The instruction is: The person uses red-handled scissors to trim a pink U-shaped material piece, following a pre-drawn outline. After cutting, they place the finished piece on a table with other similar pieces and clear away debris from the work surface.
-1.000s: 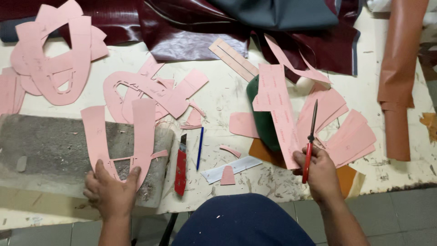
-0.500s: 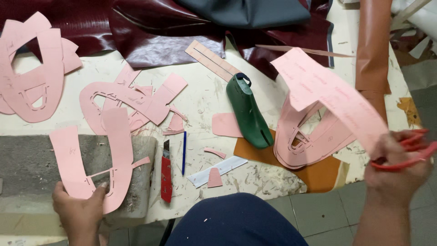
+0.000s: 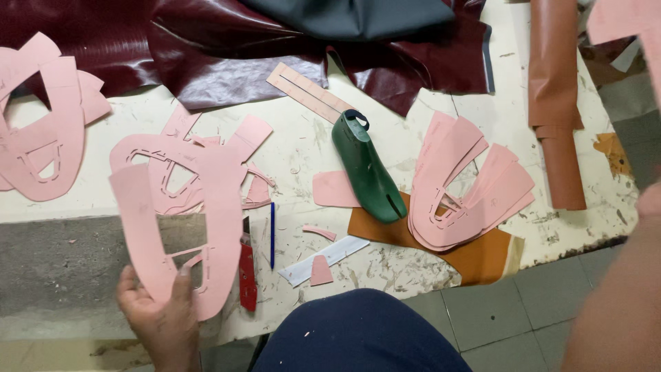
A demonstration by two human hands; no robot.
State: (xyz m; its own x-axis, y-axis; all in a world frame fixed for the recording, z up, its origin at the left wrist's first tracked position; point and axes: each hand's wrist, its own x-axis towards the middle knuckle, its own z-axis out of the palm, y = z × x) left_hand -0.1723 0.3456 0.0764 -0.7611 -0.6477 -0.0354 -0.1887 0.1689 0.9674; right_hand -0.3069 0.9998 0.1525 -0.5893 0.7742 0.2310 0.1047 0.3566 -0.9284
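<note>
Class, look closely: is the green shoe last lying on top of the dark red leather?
No, the green shoe last lies on the bare table, clear of the dark red leather.

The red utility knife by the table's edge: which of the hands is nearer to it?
Left. The left hand, holding a pink U-shaped pattern, sits just left of the red utility knife. The right hand is out of view; only its forearm shows, far right.

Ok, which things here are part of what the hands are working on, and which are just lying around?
In hand:
left hand
pink U-shaped pattern

Lying about:
green shoe last
red utility knife
blue pen
stack of pink patterns
dark red leather
brown roll
</note>
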